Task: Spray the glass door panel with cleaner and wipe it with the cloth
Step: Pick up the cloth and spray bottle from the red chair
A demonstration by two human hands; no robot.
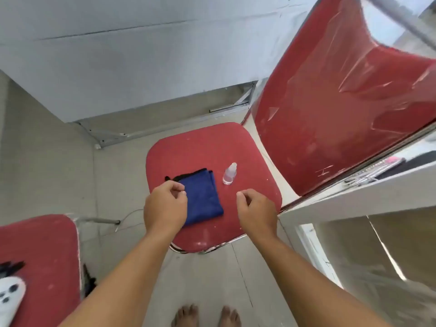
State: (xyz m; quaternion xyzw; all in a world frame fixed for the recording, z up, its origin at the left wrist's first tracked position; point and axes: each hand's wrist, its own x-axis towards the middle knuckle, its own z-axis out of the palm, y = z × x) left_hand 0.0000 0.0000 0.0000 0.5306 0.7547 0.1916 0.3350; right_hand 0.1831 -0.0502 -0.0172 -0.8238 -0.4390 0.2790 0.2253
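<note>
A folded blue cloth (203, 197) with a black edge lies on the red seat of a chair (203, 147). A small clear spray bottle (229, 173) stands upright just right of the cloth. My left hand (165, 206) hovers over the cloth's left edge, fingers curled, holding nothing that I can see. My right hand (257, 211) hangs over the seat below and right of the bottle, fingers loosely curled and empty. The glass door panel (382, 263) with its white frame is at the right.
The chair's red backrest (342, 109), wrapped in clear plastic, rises at the right. A second red chair seat (40, 263) at the lower left holds a white object (9, 296). Grey wall ahead, tiled floor, my bare feet (207, 315) below.
</note>
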